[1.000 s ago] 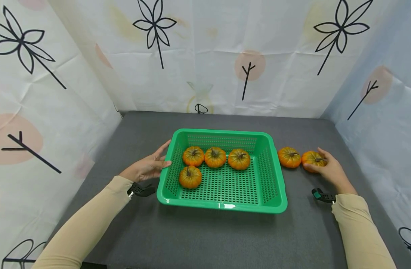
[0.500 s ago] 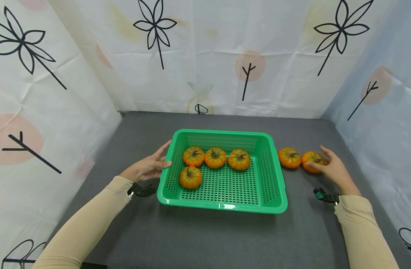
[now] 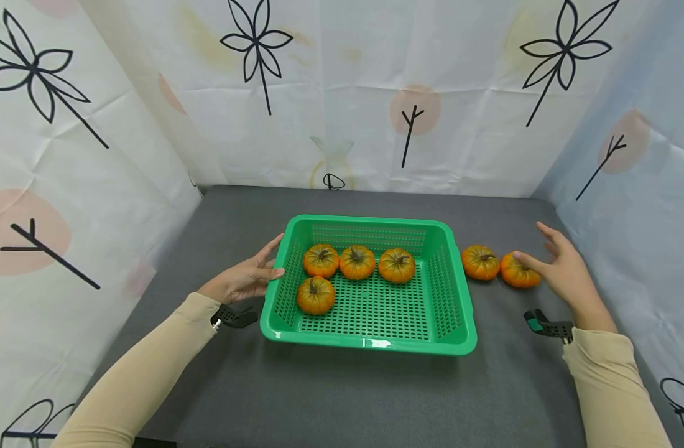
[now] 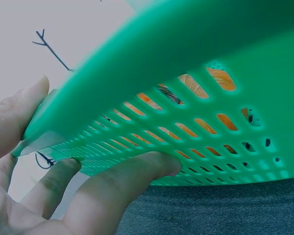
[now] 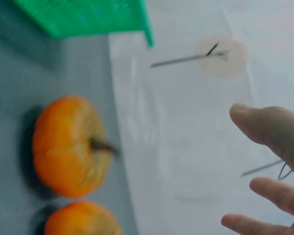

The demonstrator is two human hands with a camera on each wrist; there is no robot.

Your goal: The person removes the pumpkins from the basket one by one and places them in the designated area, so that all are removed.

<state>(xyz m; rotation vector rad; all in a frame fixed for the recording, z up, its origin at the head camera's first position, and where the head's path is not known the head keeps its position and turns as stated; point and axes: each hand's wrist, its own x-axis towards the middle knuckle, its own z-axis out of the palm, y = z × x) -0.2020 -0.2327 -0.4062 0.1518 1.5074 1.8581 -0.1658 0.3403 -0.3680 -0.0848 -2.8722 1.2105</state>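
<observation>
A green perforated basket stands on the dark table, holding several small orange pumpkins toward its left and back. My left hand grips its left rim: in the left wrist view the thumb lies over the rim and the fingers press on the slotted outer wall. To the basket's right sit two more pumpkins side by side, one nearer the basket and one farther right. My right hand is over the farther one, fingers spread and holding nothing; its thumb overlaps that pumpkin in the head view.
The dark grey table is enclosed at the back and sides by white cloth printed with flowers and twigs. Each wrist wears a black strap, the right strap with a green patch. Bare tabletop shows in front of the basket.
My right hand has let go of the farther right pumpkin, opened its fingers and drawn back up and to the right. The pumpkin stays in place. My left hand and the basket have not moved.
</observation>
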